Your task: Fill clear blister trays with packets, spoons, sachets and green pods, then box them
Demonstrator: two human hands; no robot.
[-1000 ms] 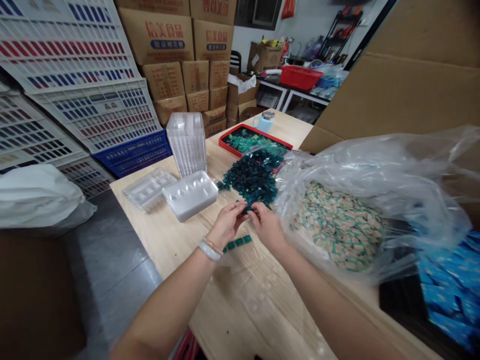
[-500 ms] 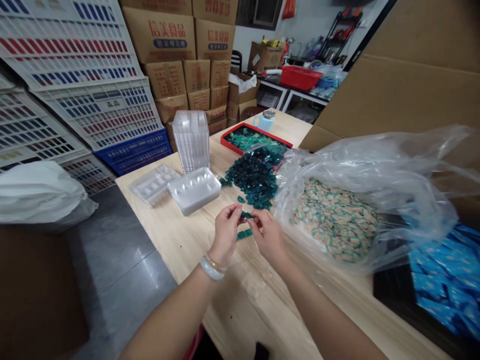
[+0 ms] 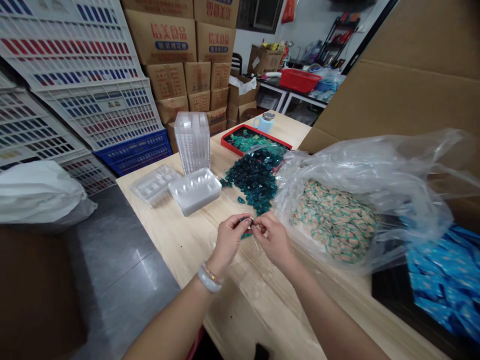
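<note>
My left hand (image 3: 229,239) and my right hand (image 3: 273,239) meet above the wooden table (image 3: 187,240), fingertips pinched together on a small dark green wrapped candy (image 3: 250,221). A few more green candies (image 3: 245,234) lie on the table just under my hands. Just beyond them a heap of dark green candies (image 3: 255,177) is spread out. A bracelet and a pale bangle sit on my left wrist.
A large clear plastic bag (image 3: 360,200) of small tan and green packets lies to the right. White plastic trays (image 3: 195,190) and a tall stack of clear trays (image 3: 192,140) stand left of the heap. A red tray (image 3: 225,143), a blue mug (image 3: 264,123), cardboard boxes and crates are behind.
Both hands drew back from the candy heap toward me, still pinching a green candy between them. The view shifted slightly.
</note>
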